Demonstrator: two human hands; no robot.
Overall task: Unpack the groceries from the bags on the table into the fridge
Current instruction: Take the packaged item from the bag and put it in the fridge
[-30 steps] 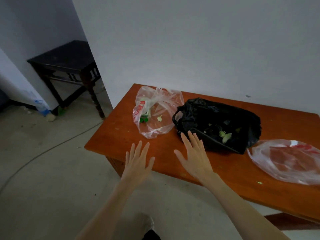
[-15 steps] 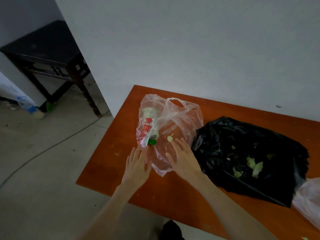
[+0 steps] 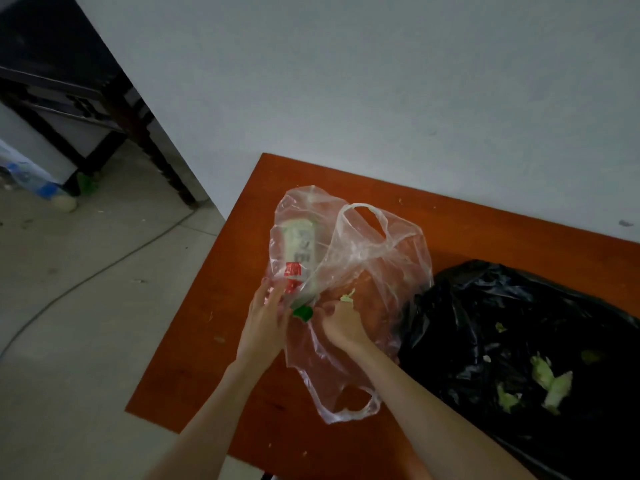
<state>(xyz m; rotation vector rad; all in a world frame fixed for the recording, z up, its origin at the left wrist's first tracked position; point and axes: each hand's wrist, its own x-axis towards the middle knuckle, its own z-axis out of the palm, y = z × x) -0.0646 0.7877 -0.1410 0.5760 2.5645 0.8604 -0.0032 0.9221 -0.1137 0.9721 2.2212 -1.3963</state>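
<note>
On the orange counter (image 3: 214, 341) lies a clear plastic bag (image 3: 374, 271) with a bottle (image 3: 299, 258) inside, its green cap (image 3: 303, 312) pointing toward six o'clock. The left hand (image 3: 265, 327) presses the bag at the bottle's neck; the right hand (image 3: 341, 325) pinches the plastic beside the cap. At three o'clock from the bag sits a black bag (image 3: 512, 341) holding green leaf scraps (image 3: 554, 386).

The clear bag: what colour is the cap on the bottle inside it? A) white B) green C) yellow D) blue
B: in the clear bag on the table, the bottle points its green cap toward the person, and the cap sits just between the left hand and the right hand.
</note>
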